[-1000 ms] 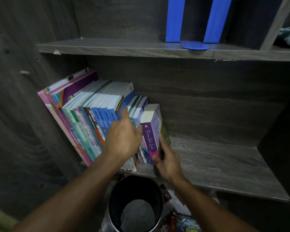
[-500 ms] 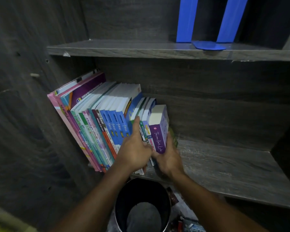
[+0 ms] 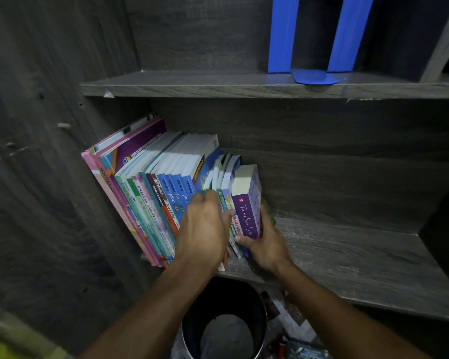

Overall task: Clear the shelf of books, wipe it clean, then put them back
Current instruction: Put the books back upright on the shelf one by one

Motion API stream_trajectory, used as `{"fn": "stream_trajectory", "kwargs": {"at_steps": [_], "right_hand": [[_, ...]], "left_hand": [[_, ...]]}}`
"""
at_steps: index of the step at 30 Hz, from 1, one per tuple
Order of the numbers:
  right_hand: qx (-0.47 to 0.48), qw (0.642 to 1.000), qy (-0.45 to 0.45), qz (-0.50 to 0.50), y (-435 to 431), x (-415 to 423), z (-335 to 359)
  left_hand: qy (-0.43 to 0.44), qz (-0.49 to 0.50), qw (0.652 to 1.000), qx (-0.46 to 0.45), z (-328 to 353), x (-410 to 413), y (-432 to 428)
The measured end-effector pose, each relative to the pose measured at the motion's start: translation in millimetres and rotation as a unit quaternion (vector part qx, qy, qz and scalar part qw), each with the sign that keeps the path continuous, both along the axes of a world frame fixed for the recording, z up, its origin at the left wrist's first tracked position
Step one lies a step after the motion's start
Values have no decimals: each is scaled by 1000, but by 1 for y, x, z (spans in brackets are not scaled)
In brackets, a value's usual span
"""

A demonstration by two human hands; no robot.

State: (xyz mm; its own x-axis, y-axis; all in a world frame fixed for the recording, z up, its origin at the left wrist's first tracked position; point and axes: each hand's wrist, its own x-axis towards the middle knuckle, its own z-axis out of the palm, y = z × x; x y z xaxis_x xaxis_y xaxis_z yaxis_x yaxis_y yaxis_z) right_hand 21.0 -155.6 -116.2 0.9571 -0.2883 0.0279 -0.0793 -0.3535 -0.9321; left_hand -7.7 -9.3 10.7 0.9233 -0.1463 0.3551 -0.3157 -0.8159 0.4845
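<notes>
A row of colourful books (image 3: pixel 151 193) leans left against the side wall on the grey wooden shelf (image 3: pixel 347 255). At the row's right end stands a thick purple book (image 3: pixel 246 203) with white handwriting on its spine. My right hand (image 3: pixel 263 244) grips its lower end, thumb on the spine and fingers round the right side. My left hand (image 3: pixel 205 229) lies over the spines of the blue and thin books just left of it, fingertips curled onto their tops. A green thing behind the purple book is mostly hidden.
The upper shelf (image 3: pixel 218 84) carries a blue bookend (image 3: pixel 314 47). A round black bin (image 3: pixel 226 322) stands on the floor below my wrists, with scattered papers (image 3: pixel 296 343) to its right. The dark side wall (image 3: pixel 49 177) closes the left.
My left hand slid right along the spines towards the thin books. My right hand moved up round the purple book's lower end. The camera drew nearer the shelf.
</notes>
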Motion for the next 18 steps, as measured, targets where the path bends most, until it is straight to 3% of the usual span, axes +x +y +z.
{"fn": "stream_trajectory", "kwargs": {"at_steps": [4,9,18], "right_hand": [[-25,999,19,32,-7,-2,3],[-44,997,61,31,-20,-2,10],[-109,993,43,7,-22,-12,7]], "left_hand": [[61,35,997,11,17,10,-2],[185,0,982,34,27,4,14],[196,12,976,-92,96,-41,61]]}}
